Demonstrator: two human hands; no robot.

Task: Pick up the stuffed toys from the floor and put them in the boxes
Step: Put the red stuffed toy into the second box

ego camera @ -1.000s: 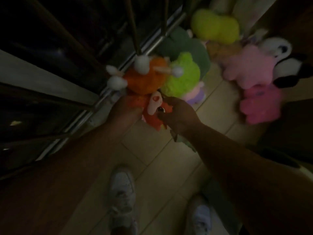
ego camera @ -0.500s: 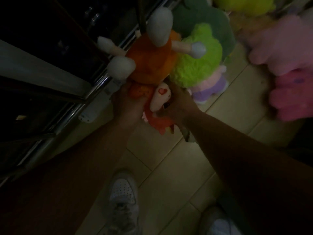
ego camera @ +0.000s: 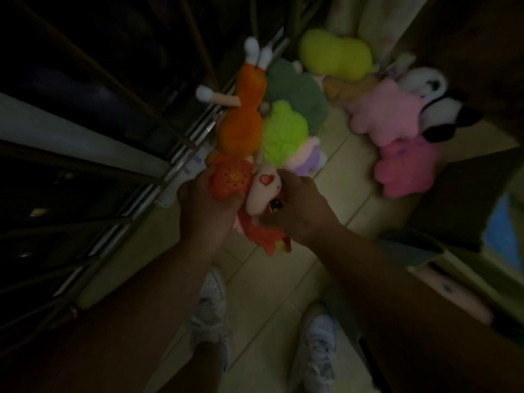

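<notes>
Both hands hold an orange stuffed toy (ego camera: 241, 120) with white-tipped limbs and a cream face, lifted above the floor. My left hand (ego camera: 204, 205) grips its orange lower part. Its cream face with the red heart patch is held by my right hand (ego camera: 300, 205). Behind it on the floor lie a lime green toy (ego camera: 283, 131), a dark green toy (ego camera: 297, 92), a yellow-green toy (ego camera: 334, 53), two pink toys (ego camera: 385, 114) (ego camera: 405, 168) and a black-and-white toy (ego camera: 436, 103). A dark box (ego camera: 465, 205) stands open at the right.
A dark metal railing and sliding-door track (ego camera: 158, 182) run along the left. The floor is pale tile (ego camera: 266, 296). My white shoes (ego camera: 209, 304) (ego camera: 317, 344) stand below the hands. The room is dim.
The orange toy has stretched out and hangs longer from my hands, its limbs now pointing away. The view has pulled back, showing more toys and the box.
</notes>
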